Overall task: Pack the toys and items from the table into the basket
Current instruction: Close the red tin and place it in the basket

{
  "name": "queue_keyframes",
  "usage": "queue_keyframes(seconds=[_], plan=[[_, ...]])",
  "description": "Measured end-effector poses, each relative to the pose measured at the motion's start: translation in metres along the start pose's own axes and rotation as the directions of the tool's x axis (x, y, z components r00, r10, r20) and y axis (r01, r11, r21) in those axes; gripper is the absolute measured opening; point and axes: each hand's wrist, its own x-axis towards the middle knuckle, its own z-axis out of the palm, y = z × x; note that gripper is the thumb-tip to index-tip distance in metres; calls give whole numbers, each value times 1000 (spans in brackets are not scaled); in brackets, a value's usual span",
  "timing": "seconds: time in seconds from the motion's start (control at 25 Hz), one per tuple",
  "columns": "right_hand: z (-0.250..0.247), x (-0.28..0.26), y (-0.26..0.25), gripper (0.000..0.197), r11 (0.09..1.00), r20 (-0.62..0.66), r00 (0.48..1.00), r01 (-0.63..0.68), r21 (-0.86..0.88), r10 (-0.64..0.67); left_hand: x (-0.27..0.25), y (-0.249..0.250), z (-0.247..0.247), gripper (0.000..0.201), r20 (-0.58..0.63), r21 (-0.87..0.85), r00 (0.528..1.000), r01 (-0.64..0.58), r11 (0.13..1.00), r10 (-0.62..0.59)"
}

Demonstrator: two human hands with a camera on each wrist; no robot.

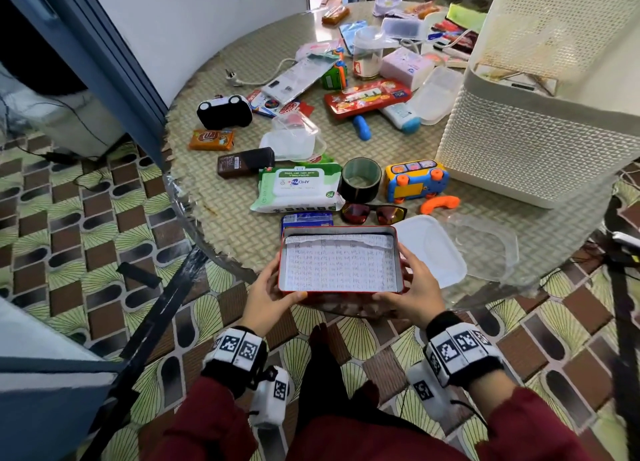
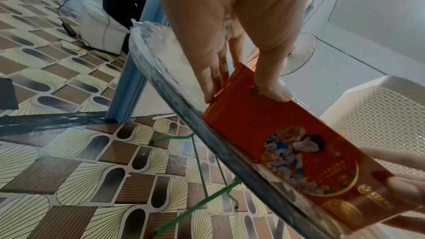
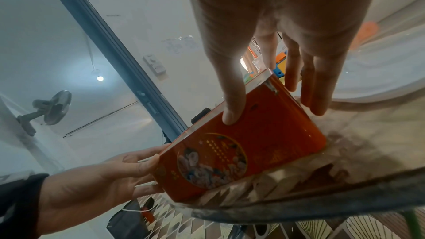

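left hand point(image 1: 268, 296) grips red tin point(image 1: 337, 261) end | right hand point(image 1: 414, 292) grips other end | basket point(image 1: 540, 121) beyond right hand

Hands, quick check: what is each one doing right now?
Left hand: grips the left end of the red tin.
Right hand: grips the tin's right end.

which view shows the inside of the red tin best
The head view: it looks down into the open red tin, showing the printed paper lining while the left hand and right hand hold its ends. Both wrist views catch only the orange-red outside with its round picture, at the table edge.
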Motion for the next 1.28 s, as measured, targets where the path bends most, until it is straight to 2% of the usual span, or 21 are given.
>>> queue_keyframes(seconds=[0.28,0.48,0.64,0.76,0.88,1.12,1.28], plan=[[-8,15,-1,106,1000,-15,1000,-13,3,13,11,3,11,89,-15,-9,1000,7,1000,-8],[-19,21,-17,96,997,147,989,-10,-75,21,18,19,8,101,-9,75,999,49,996,-48],[-32,52,-50,76,1000,90,996,13,-12,-12,46,62,6,72,-127,39,992,-11,999,16],[-40,99,-74,58,998,50,997,60,-2,-60,88,103,7,56,-136,-55,987,-98,994,90],[-43,156,-98,45,999,56,998,39,0,-39,144,142,13,44,-142,-35,979,-153,988,147],[-61,290,-138,38,991,50,996,-67,-114,73,276,199,39,33,-108,-36,985,-140,989,136],[-76,372,-138,37,948,-58,985,-173,-268,163,355,213,72,36,-44,16,997,-65,998,66]])
